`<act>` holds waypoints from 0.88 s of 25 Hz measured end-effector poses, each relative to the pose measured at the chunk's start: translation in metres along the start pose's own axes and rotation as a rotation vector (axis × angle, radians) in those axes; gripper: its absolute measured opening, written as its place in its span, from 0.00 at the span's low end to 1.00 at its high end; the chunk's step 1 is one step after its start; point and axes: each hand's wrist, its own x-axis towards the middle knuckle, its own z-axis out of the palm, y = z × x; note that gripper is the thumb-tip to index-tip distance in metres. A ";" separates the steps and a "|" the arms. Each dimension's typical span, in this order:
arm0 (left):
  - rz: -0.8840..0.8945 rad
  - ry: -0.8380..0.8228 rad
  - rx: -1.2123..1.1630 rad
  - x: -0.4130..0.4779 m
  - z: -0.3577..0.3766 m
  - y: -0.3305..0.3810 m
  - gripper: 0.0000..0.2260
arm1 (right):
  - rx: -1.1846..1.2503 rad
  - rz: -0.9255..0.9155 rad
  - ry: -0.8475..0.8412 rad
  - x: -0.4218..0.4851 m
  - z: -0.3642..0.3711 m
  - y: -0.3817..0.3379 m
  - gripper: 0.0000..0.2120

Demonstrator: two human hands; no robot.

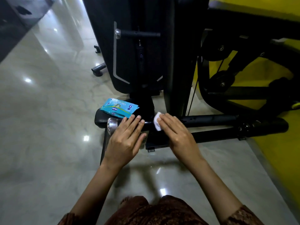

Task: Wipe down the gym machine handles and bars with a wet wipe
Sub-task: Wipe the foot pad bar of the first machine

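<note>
Seen from above, a black horizontal bar [211, 119] of a gym machine runs low over a glossy pale floor [48, 135]. The left hand [125, 138] lies flat on the bar, fingers straight, just beside its chrome end cap [112, 127]. The right hand [176, 133], also flat, presses a folded white wet wipe [157, 123] against the bar – whether the thumb hooks underneath is unclear. The two hands are near each other but apart. A blue wipes pack [119, 109] rests on a black pad [99, 119] behind the left fingers.
</note>
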 end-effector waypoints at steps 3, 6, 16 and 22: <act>0.000 -0.004 0.003 0.006 0.002 0.005 0.14 | -0.030 0.237 0.100 -0.028 -0.022 0.041 0.24; 0.014 -0.020 -0.010 0.014 0.008 0.014 0.15 | -0.055 0.314 0.173 -0.023 -0.026 0.037 0.27; 0.030 -0.118 -0.070 0.043 0.036 0.047 0.19 | -0.028 0.556 0.144 -0.059 -0.027 0.086 0.28; 0.001 -0.167 -0.108 0.052 0.045 0.058 0.20 | 0.069 0.326 0.155 -0.044 -0.011 0.069 0.18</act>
